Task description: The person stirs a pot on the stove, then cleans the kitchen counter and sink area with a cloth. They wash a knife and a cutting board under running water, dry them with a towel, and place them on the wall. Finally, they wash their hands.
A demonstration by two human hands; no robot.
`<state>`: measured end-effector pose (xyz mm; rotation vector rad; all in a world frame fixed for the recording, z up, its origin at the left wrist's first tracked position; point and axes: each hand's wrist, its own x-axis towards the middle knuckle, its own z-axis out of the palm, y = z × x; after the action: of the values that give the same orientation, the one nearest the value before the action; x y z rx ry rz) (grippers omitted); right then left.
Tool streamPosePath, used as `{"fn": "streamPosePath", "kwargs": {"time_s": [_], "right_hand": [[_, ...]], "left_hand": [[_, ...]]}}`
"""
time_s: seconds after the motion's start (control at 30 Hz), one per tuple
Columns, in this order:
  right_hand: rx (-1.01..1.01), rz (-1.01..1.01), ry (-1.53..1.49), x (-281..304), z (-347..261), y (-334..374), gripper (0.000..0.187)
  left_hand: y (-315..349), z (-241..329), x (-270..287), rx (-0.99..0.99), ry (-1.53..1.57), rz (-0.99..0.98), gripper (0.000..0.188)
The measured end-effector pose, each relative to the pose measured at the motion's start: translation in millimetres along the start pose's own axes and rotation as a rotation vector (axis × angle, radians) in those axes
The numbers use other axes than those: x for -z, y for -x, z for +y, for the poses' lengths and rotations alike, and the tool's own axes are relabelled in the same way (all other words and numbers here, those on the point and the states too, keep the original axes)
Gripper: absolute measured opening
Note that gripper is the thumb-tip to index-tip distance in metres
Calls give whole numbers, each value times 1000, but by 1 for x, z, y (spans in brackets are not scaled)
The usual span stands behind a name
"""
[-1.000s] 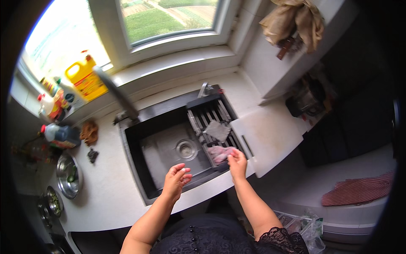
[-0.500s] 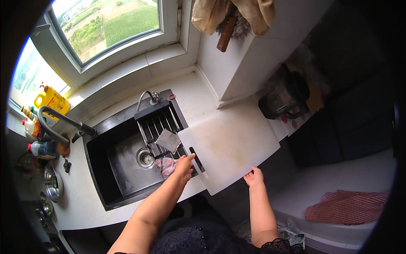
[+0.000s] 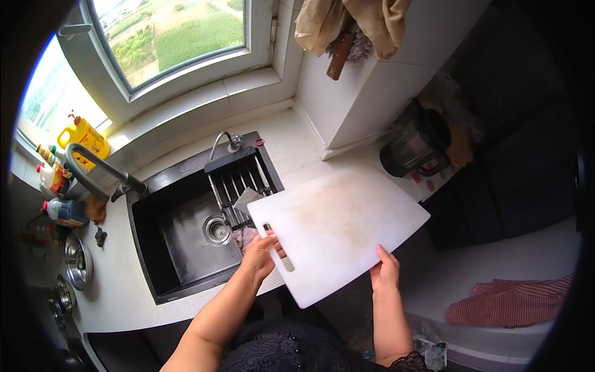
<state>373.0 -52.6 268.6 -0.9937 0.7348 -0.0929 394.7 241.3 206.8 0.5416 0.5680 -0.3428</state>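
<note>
A white cutting board (image 3: 338, 226) with a faint brownish stain is held up over the counter, its left corner reaching past the sink's right edge. My left hand (image 3: 260, 254) grips it through the handle slot at its left end, fingers showing in the slot. At the near edge, my right hand (image 3: 385, 271) clasps the board with the thumb on top; the other fingers are mostly hidden beneath. Left of the board lies the black sink (image 3: 186, 279), with a rack (image 3: 251, 170) across its right side. A grey scouring pad (image 3: 246, 199) and a pinkish cloth (image 3: 243, 236) rest on the rack, partly covered.
A grey faucet (image 3: 102, 167) arches at the sink's left. Bottles, including a yellow jug (image 3: 85, 140), stand by the window. Metal bowls (image 3: 78, 263) sit on the left counter. A dark blender jug (image 3: 416, 149) is beyond the board. A red checked cloth (image 3: 508, 302) lies at right.
The cutting board has risen off the counter and come nearer to me. My left hand has taken hold of its handle slot, and my right thumb now presses on top.
</note>
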Motion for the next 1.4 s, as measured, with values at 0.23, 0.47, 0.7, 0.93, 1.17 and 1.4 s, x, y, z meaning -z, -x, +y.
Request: {"fn": "streamPosePath", "kwargs": {"time_s": [0.23, 0.47, 0.7, 0.93, 1.17, 1.4], "right_hand": [[-167, -193, 63, -75, 43, 140, 27], [-460, -484, 148, -161, 107, 250, 22], [-660, -684, 482, -211, 190, 272, 35], [-657, -1060, 1275, -231, 233, 210, 43], [-92, -1268, 1109, -311, 270, 166, 29], [206, -1313, 831, -426, 363, 193, 43]], "left_hand": [[154, 104, 36, -13, 91, -21, 52], [306, 214, 117, -305, 16, -54, 56], [372, 248, 188, -498, 68, 129, 59], [362, 262, 213, -429, -40, 232, 50], [346, 274, 185, -441, -148, 377, 39], [346, 266, 178, -509, -114, 506, 40]]}}
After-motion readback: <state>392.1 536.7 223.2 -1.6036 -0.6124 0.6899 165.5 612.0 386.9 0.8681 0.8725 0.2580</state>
